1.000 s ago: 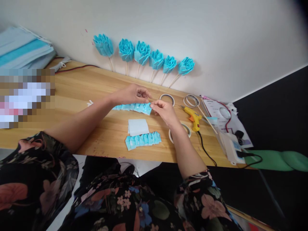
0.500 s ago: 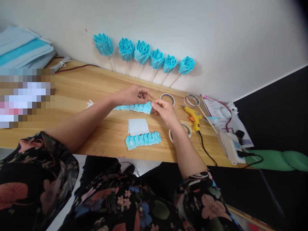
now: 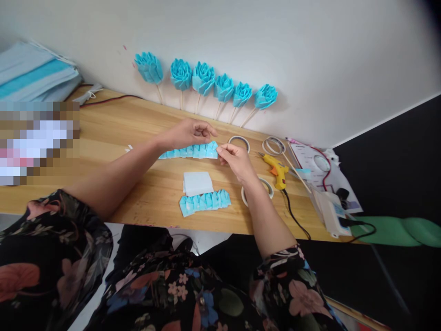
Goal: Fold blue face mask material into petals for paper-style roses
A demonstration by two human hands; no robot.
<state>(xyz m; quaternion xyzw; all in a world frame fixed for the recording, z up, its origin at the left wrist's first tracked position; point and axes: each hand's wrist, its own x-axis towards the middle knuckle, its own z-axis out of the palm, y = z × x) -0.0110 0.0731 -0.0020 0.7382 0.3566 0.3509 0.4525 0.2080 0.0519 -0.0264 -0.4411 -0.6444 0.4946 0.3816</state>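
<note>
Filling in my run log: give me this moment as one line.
left hand: on pleated blue strip | right hand: pinching strip's right end | nearby: second pleated strip, white pad, glue gun

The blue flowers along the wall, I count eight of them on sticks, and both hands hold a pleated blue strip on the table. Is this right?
Not quite. The head view shows six flowers on sticks, not eight. The rest holds: the left hand and right hand hold the pleated strip on the table.
</note>
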